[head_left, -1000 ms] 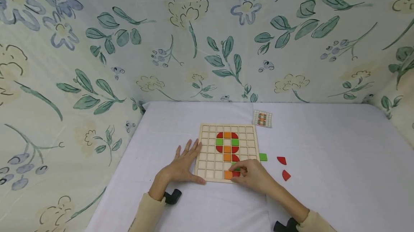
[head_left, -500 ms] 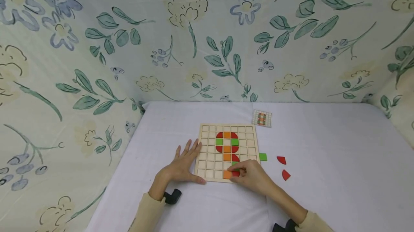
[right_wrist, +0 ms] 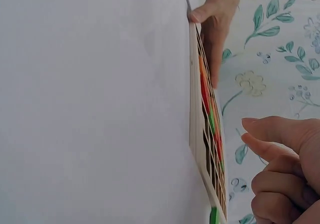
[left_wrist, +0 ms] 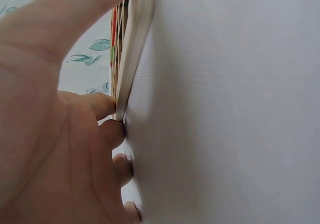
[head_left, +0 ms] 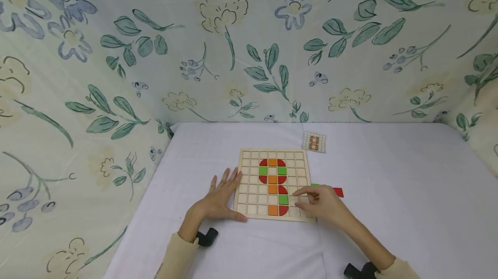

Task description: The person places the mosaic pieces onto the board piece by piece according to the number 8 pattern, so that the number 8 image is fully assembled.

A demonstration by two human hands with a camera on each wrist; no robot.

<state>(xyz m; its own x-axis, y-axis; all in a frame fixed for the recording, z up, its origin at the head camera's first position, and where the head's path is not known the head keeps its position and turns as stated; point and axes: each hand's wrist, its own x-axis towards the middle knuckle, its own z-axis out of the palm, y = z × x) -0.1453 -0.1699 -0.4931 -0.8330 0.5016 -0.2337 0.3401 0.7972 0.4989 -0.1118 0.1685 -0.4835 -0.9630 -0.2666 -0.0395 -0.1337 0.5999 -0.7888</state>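
Observation:
A wooden grid board [head_left: 250, 190] lies on the white cloth, with red quarter-round, orange and green pieces set in its cells. In its bottom row an orange square tile [head_left: 273, 210] sits beside a red quarter-round piece [head_left: 283, 210]; above the red one is a green tile [head_left: 283, 200]. My left hand [head_left: 219, 201] rests at the board's left edge, fingers spread, thumb at the near-left corner. My right hand [head_left: 327, 204] hovers over the board's right side, thumb and forefinger apart with nothing between them, as the right wrist view [right_wrist: 285, 164] also suggests.
Past the board's far right corner lies a small pattern card [head_left: 314, 142]. A loose red piece [head_left: 339, 192] and a loose green tile [head_left: 315, 184] lie right of the board, partly covered by my right hand. A floral cloth [head_left: 229, 54] hangs behind the table.
My right hand has let go at the bottom-row pieces and moved right, uncovering the green tile and red piece. It now covers part of the loose pieces. The left hand stays put.

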